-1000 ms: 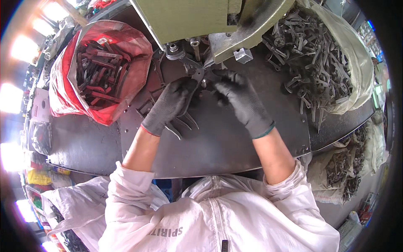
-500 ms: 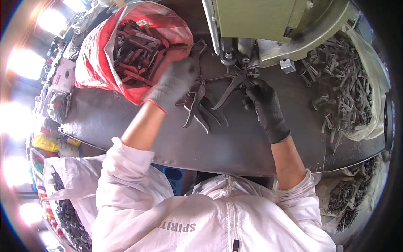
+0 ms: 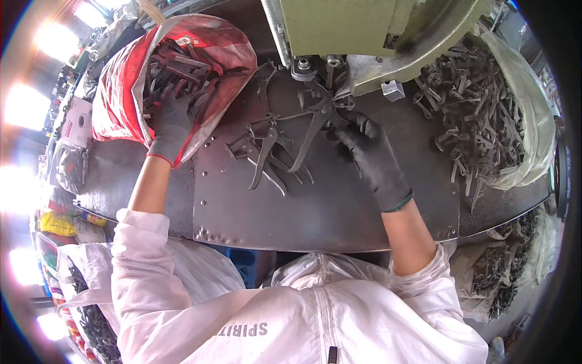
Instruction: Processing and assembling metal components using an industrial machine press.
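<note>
Our left hand (image 3: 173, 121) has swung from the bench (image 3: 339, 206) into the red sack (image 3: 121, 91), fingers closing on another plier blank — while our right hand (image 3: 370, 155) still pinches the plier blank (image 3: 315, 121) at the green press (image 3: 364, 30).

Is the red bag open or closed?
Open. The red bag gapes wide, dark metal parts show inside, and the left hand reaches in.

Metalworking shop bench
A green press machine (image 3: 364, 30) is standing over a steel worktable (image 3: 327, 212), sacks of pliers blanks (image 3: 479, 121) sitting alongside
</note>
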Tool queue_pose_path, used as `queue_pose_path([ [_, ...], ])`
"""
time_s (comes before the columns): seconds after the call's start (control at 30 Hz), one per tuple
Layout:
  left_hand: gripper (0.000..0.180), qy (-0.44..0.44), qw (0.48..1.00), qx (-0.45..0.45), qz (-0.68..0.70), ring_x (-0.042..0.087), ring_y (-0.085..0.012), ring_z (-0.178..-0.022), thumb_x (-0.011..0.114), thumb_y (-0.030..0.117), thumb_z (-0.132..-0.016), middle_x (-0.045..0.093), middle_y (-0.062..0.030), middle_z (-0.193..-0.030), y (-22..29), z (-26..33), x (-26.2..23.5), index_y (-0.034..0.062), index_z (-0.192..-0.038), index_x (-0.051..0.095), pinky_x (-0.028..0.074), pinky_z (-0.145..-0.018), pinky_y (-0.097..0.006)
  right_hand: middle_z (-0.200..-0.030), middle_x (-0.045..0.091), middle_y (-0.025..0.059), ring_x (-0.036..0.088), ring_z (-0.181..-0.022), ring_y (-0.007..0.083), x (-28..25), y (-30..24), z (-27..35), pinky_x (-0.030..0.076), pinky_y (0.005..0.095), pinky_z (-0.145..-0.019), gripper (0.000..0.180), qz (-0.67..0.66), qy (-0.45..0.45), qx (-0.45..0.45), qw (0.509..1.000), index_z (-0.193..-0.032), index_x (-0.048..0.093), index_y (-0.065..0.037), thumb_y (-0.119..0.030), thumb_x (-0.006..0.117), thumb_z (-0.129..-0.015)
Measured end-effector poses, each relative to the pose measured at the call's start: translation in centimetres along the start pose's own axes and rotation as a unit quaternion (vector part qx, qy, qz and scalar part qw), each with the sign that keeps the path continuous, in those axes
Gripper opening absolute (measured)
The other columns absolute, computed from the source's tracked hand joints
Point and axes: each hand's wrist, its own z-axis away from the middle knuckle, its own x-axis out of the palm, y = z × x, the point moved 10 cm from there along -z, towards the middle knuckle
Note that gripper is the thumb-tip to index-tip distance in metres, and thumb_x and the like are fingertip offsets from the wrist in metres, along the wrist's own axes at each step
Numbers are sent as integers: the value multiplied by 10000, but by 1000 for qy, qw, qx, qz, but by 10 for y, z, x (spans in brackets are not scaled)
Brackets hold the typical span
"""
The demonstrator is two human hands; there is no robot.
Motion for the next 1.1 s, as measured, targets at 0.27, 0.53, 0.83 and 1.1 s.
queue_pose_path([
  [0.27,248,-152,892,-152,398,604,-281,-800,591,157,-857,612,-156,-924,54,-38,-45,39,-1073,563,469,-717,-353,-807,604,78,558,-548,96,-2,11,4,468,221,-475,349,-69,9,35,997,-1221,492,36,-43,503,-881],
  [0.53,213,-316,797,-116,502,514,-171,-704,624,139,-841,556,-99,-803,138,-19,-38,15,-1003,562,444,-649,-308,-792,592,72,556,-558,110,-5,32,-6,456,249,-477,299,-70,-25,61,995,-1163,518,28,-75,524,-882],
  [0.83,193,-330,785,-26,523,503,-112,-550,596,166,-882,570,-59,-755,159,-21,-49,-6,-932,525,413,-514,-287,-761,555,33,493,-545,88,-6,36,-8,413,238,-468,293,-82,-59,-10,995,-1157,512,16,-57,495,-874],
  [1.1,181,-364,505,-130,772,579,-109,-670,568,146,-892,602,-65,-840,241,-54,-79,3,-999,549,460,-582,-262,-972,614,135,593,-876,200,7,23,1,484,377,-724,188,396,0,-205,895,-1030,604,-73,-136,570,-856],
])
